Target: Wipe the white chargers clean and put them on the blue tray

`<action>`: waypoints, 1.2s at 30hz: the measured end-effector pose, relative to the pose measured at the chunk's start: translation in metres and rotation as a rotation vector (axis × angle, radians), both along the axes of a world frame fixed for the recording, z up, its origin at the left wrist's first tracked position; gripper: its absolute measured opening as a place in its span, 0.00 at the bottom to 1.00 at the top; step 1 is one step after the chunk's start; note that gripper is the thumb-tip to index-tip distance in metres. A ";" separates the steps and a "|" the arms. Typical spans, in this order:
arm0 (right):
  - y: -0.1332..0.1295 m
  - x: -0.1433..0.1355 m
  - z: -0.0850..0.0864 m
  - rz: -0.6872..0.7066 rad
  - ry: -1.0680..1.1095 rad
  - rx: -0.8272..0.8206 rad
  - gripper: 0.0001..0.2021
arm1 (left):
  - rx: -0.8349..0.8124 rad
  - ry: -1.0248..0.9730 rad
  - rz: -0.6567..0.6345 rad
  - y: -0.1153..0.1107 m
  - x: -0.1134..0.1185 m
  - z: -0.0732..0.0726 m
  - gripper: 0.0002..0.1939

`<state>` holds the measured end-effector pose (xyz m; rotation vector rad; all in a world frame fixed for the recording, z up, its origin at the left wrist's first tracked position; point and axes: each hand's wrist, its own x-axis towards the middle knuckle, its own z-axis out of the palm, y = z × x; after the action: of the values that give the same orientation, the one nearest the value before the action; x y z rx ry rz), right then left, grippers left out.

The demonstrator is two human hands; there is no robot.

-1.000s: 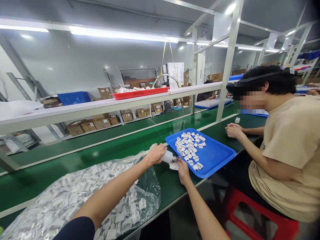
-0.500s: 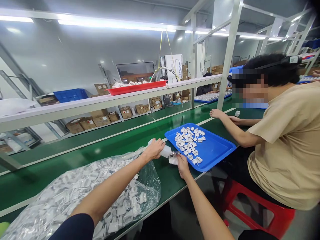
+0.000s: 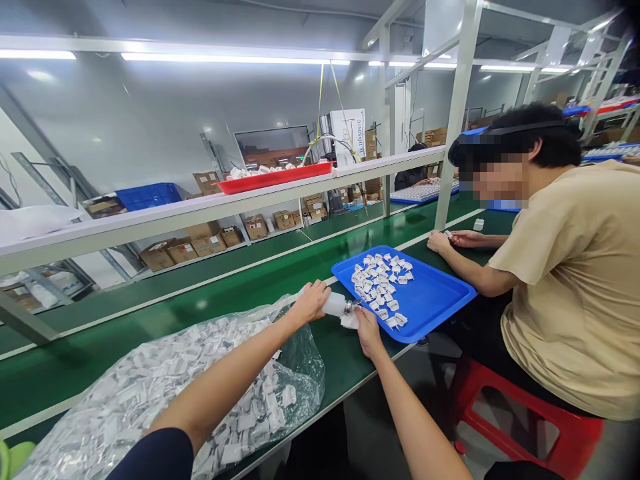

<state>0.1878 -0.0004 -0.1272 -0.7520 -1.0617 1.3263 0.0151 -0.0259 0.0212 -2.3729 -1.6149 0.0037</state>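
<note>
My left hand (image 3: 311, 301) is wrapped round a translucent white bottle (image 3: 334, 305), tilted on its side with its metal-topped end toward my right hand. In my right hand (image 3: 367, 328) is a white cloth (image 3: 349, 320), pinched just below the bottle's tip. The tip touches or nearly touches the cloth and fingers. Just beyond my right hand lies a blue tray (image 3: 435, 303) with several small white plastic parts (image 3: 379, 281) on its left half. A large clear plastic bag (image 3: 165, 373) full of white parts lies beneath my left forearm.
Across the green bench (image 3: 200, 293) runs a raised shelf (image 3: 165, 223) holding a red tray (image 3: 280, 179) of white parts. A metal post (image 3: 457, 113) stands behind the blue tray. At the right a person in a tan shirt (image 3: 570, 287) sits on a red stool (image 3: 545, 417), holding a small part.
The view has shifted slightly. Both my hands keep their grips, with the bottle still tilted at the cloth. The person at the right has brought both hands together around a small part.
</note>
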 end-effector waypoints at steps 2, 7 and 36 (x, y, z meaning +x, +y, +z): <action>0.000 0.000 -0.002 0.011 0.001 0.001 0.17 | 0.003 -0.064 0.041 0.002 -0.003 -0.007 0.20; 0.000 0.003 -0.006 0.020 0.001 0.004 0.17 | -0.008 -0.295 0.150 0.014 -0.012 -0.021 0.19; -0.007 0.015 -0.019 0.109 -0.018 -0.065 0.17 | -0.364 -0.318 0.447 -0.093 -0.051 -0.008 0.18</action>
<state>0.2031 -0.0076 -0.1458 -0.7641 -1.0908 1.4558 -0.0358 -0.1192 0.0128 -2.2841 -2.4554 0.0089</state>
